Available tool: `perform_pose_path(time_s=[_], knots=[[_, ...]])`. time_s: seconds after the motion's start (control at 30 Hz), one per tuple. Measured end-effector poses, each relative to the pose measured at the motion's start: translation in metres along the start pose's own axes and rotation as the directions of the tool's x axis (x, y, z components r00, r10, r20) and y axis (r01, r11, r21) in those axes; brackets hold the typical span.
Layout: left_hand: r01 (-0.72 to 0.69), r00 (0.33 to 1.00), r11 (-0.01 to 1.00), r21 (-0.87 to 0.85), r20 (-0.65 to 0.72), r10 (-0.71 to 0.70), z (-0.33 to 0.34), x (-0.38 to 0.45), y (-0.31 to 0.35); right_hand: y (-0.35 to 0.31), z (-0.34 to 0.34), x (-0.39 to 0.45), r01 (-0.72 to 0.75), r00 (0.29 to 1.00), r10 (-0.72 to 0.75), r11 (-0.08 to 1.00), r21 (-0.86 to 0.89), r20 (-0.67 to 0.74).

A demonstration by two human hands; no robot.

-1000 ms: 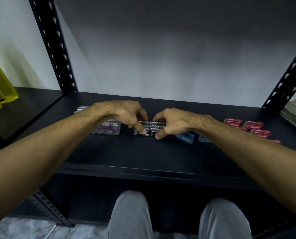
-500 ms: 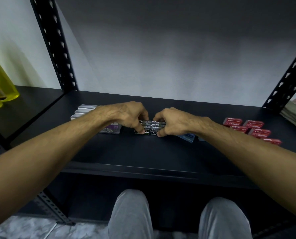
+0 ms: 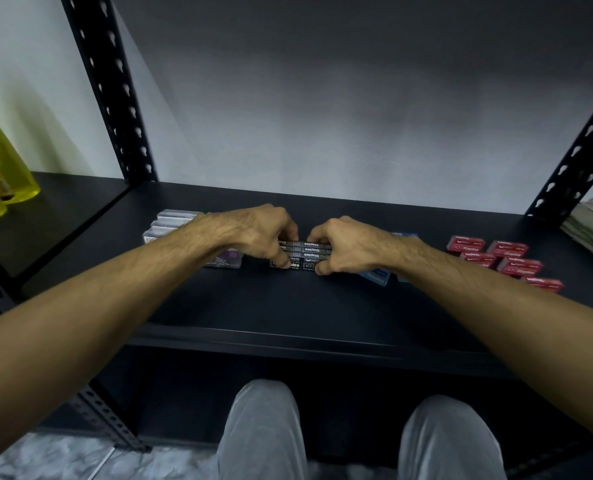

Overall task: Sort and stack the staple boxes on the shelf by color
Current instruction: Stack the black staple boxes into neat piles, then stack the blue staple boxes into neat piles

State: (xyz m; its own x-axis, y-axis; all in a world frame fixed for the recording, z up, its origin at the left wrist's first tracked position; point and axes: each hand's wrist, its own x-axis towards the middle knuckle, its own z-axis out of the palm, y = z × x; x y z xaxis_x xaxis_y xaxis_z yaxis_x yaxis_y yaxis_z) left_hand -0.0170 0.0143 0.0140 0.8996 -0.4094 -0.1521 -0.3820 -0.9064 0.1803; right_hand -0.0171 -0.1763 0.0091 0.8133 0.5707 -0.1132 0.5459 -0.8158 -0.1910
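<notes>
Your left hand [image 3: 253,233] and right hand [image 3: 350,245] pinch a stack of black staple boxes [image 3: 305,254] from both ends, mid-shelf [image 3: 288,306]; red boxes [image 3: 502,258] lie to the right.

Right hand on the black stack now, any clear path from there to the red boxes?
Probably yes. The right hand pinches the black stack; the red boxes lie loose further right on the same shelf, with only low blue boxes between.
</notes>
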Motion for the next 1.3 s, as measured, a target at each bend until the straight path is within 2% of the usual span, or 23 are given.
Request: perform_pose_path(time_s=[0.23,0.43,0.6,0.87,1.07,1.3], knots=[[0.012,1.000,1.000,0.000,0.019,-0.012,-0.004,-0.005,0.003,0.004,-0.009,-0.006,-0.030,0.999,0.030,0.999,0.019,-0.020],[-0.053,0.984,0.992,-0.116,-0.178,0.032,-0.017,-0.005,0.018,0.022,-0.040,-0.032,-0.097,0.986,0.112,0.988,0.121,-0.126],[-0.178,0.956,0.976,-0.126,-0.259,0.140,-0.015,0.006,0.050,0.047,-0.053,-0.058,-0.143,0.975,0.155,0.986,0.087,-0.156],[-0.268,0.948,0.962,0.055,-0.164,0.274,0.009,0.030,0.100,0.081,-0.043,-0.102,-0.218,0.969,0.220,0.975,0.029,-0.116],[-0.262,0.960,0.961,0.088,-0.077,0.268,0.021,0.041,0.108,0.094,-0.026,-0.117,-0.250,0.964,0.252,0.968,0.034,-0.084],[-0.244,0.964,0.967,0.080,-0.089,0.250,0.024,0.041,0.112,0.095,-0.013,-0.115,-0.222,0.969,0.226,0.974,0.051,-0.096]])
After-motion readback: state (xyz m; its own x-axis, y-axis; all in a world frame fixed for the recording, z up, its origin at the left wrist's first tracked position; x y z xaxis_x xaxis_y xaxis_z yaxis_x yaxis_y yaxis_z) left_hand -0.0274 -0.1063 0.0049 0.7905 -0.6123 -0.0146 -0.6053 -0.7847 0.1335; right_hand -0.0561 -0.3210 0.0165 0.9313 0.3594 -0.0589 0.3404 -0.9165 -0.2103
